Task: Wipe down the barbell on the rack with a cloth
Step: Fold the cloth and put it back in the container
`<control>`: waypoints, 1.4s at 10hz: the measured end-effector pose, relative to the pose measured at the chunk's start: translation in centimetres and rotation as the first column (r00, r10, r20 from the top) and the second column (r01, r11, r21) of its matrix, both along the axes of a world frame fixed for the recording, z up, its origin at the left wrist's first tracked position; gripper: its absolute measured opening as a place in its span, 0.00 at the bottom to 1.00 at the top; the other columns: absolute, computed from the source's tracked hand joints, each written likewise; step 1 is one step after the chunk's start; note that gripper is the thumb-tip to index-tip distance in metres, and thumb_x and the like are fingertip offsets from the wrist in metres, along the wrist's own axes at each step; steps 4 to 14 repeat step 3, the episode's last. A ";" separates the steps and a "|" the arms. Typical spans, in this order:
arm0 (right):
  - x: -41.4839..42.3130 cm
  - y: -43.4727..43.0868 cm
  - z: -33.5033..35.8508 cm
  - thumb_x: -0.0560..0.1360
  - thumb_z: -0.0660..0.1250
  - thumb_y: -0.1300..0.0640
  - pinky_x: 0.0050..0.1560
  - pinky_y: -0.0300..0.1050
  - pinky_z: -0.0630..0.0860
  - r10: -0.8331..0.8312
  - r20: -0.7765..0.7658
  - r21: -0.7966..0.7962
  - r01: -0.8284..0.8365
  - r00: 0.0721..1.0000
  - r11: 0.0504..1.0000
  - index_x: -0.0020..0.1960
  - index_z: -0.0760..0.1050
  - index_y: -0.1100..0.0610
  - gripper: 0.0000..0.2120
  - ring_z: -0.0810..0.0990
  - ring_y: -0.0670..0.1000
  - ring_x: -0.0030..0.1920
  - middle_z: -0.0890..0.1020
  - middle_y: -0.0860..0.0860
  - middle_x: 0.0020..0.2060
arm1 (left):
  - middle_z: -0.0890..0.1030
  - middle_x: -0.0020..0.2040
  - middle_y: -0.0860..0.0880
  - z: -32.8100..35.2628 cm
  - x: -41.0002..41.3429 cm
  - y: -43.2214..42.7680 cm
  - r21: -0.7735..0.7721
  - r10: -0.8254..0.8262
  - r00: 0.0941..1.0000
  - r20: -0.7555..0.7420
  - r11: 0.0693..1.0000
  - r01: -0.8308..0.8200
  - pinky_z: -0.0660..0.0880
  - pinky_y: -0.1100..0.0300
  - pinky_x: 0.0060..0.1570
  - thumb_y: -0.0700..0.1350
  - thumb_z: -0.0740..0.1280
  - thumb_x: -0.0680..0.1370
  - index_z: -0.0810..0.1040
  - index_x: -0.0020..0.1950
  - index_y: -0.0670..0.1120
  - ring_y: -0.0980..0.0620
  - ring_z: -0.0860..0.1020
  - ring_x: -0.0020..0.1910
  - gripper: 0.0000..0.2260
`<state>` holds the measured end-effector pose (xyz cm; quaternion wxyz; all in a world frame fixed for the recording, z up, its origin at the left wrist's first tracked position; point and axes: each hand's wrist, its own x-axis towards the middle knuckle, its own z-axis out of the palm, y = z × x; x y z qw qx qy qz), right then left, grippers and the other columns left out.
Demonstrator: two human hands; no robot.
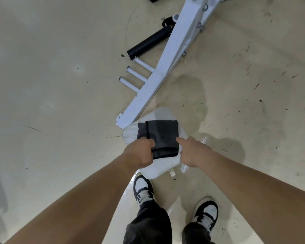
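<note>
Below, the left hand (141,152) grips the folded dark cloth (163,134) by its near corner; the right hand (192,150), fingers loosely straight, touches its right edge. Cloth lies on a white cushion (157,170); rack frame (148,95) just beyond, floor (51,85) wide leftward.

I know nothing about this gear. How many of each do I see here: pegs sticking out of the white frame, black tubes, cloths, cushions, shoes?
White pegs on the frame: 3
Black tube: 1
Dark grey cloth: 1
White cushion: 1
Shoes: 2
Total: 8
</note>
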<state>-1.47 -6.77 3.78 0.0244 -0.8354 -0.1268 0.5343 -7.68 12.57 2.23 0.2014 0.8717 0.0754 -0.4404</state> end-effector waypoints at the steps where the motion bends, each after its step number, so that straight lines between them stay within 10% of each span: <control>1: 0.0 0.0 2.5 0.82 0.59 0.56 0.60 0.53 0.78 -0.215 0.037 0.157 0.207 0.976 0.966 0.75 0.67 0.52 0.22 0.79 0.57 0.59 0.75 0.54 0.68 | 0.78 0.57 0.47 2.4 0.7 -1.0 -0.026 0.028 0.995 0.096 0.999 -0.025 0.80 0.50 0.54 0.40 0.64 0.79 0.79 0.61 0.47 0.43 0.79 0.53 0.12; 3: 1.0 -0.8 13.9 0.83 0.62 0.53 0.51 0.44 0.78 -0.620 0.125 0.551 0.466 0.774 0.692 0.60 0.80 0.54 0.11 0.81 0.50 0.51 0.84 0.48 0.50 | 0.81 0.65 0.45 14.0 2.5 -3.8 -0.120 0.081 0.887 0.454 0.992 -0.030 0.77 0.49 0.58 0.39 0.64 0.81 0.79 0.68 0.46 0.42 0.81 0.60 0.16; 14: 1.0 -0.8 13.9 0.83 0.62 0.53 0.51 0.44 0.78 -0.620 0.125 0.551 0.466 0.774 0.692 0.60 0.80 0.54 0.11 0.81 0.50 0.51 0.84 0.48 0.50 | 0.81 0.65 0.45 14.0 2.5 -3.8 -0.120 0.081 0.887 0.454 0.992 -0.030 0.77 0.49 0.58 0.39 0.64 0.81 0.79 0.68 0.46 0.42 0.81 0.60 0.16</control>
